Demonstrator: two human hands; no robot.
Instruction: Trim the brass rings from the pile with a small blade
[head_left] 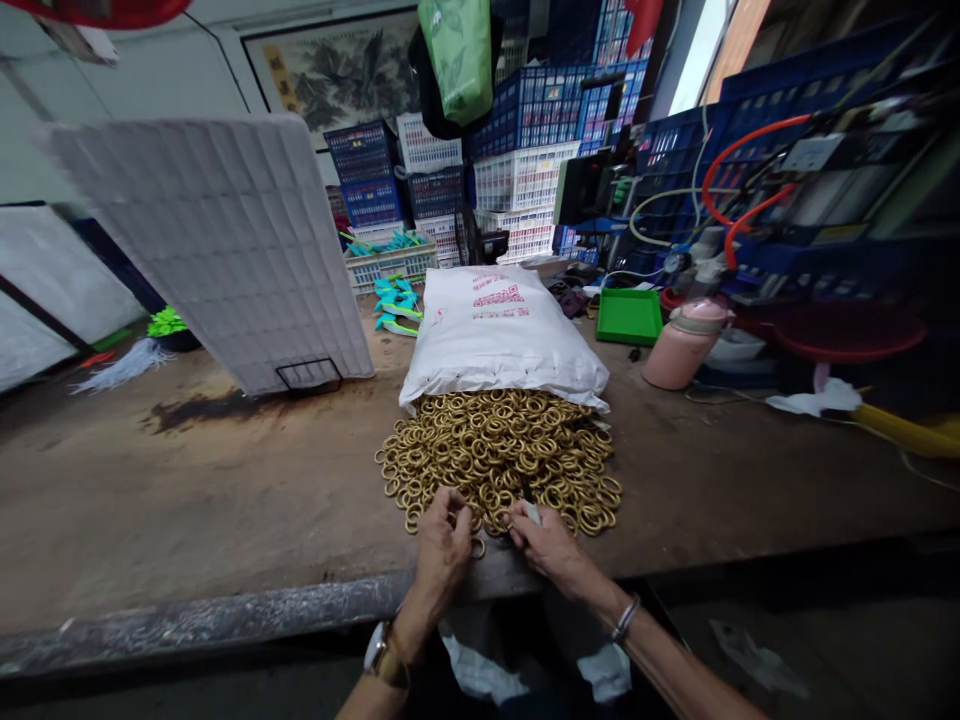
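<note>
A heap of brass-coloured rings (495, 440) spills from the open end of a white sack (510, 335) with red print. My left hand (446, 535) is at the heap's front edge, fingers curled, and what they hold, if anything, is too small to make out. One loose ring (478, 548) lies beside its fingertips. To the right, my right hand (544, 537) is closed around a small tool (531, 511) with a pale handle and a dark tip pointing into the rings. The two hands are apart.
A tall whitish panel (225, 250) stands on the table (225, 500) at the left. Behind the sack are cyan-green clips (396, 305) and stacked crates (525, 180). A green tray (630, 315) and a pink bottle (681, 345) stand at the right.
</note>
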